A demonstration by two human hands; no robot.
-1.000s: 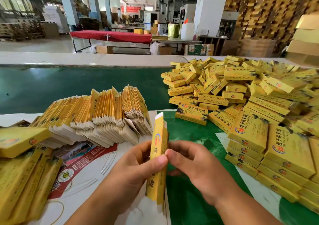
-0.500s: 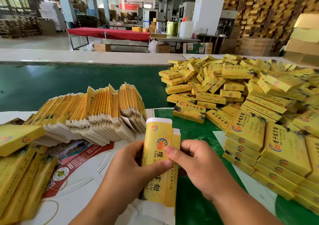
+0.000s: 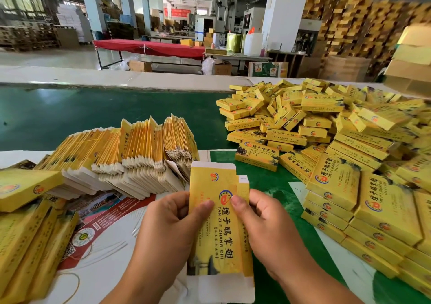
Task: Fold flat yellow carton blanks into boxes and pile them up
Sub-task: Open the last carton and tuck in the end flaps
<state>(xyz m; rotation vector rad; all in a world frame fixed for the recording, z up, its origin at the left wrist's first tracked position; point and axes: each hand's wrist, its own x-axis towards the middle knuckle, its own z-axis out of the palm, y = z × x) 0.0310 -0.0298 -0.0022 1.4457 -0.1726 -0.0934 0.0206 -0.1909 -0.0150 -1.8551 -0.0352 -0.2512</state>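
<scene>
Both hands pinched one blank (image 3: 219, 222), the left hand (image 3: 173, 224) and right hand (image 3: 265, 229) with thumbs on its printed face, probably to pop it open into a sleeve. Unfolded blanks (image 3: 130, 156) stood just behind, finished boxes (image 3: 326, 140) were heaped rightward; nothing blocked the hands.

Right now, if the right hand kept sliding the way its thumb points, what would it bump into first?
The right hand points leftward, its thumb already on the carton blank it pinches. Beyond that it would probably meet the left hand gripping the blank's other edge, though depth is hard to judge.
</scene>
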